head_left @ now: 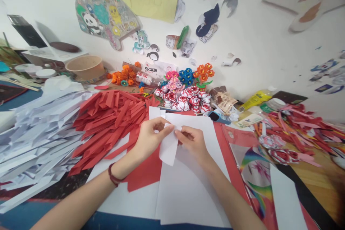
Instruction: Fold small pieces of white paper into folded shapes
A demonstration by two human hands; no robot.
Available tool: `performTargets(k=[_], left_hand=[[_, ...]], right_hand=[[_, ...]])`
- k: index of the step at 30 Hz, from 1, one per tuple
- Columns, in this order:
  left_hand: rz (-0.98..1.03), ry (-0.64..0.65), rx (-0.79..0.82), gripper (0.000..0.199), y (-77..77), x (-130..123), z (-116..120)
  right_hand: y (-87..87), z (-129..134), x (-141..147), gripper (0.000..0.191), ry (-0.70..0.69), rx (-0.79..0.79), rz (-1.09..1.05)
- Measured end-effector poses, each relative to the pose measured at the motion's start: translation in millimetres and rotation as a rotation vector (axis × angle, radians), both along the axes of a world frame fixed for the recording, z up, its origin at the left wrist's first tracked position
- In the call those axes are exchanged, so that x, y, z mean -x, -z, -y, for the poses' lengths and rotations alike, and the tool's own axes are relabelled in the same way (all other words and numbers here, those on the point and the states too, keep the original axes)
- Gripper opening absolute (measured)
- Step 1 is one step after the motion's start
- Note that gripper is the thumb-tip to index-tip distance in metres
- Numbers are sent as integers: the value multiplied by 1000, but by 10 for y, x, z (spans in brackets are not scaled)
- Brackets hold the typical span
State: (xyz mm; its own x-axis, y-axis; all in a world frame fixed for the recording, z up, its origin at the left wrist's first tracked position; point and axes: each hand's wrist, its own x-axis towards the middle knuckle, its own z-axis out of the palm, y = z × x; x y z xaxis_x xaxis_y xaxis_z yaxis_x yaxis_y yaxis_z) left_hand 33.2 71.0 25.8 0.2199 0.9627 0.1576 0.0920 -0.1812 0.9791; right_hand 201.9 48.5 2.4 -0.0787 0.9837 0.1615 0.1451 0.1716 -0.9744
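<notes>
My left hand [155,133] pinches the top of a small white paper strip [168,150] between thumb and index finger. Close beside it on the right, my right hand [191,139] has its fingers closed at the same strip's upper edge. The strip hangs down over large white sheets [191,190] on the table. Red paper [145,172] lies under and left of the strip. Further left are a pile of folded red strips [113,122] and a pile of white strips [40,140].
Behind my hands sit red-and-white paper flowers [185,99], blue flowers [186,76] and a smartwatch [215,116]. A round tan container [85,67] stands at the back left. To the right are a yellow bottle [256,99] and red scraps [304,122].
</notes>
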Motion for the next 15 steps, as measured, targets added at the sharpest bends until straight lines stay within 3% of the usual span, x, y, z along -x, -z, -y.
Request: performTargets(k=[7,15], left_hand=[[25,56,86,34,7,-6,-27],[-145,-56,-42,42,63,17,-5]], right_hand=[[-47,11,-21,38,13,-66,17],[-23,22,-10,38,-5,-48,16]])
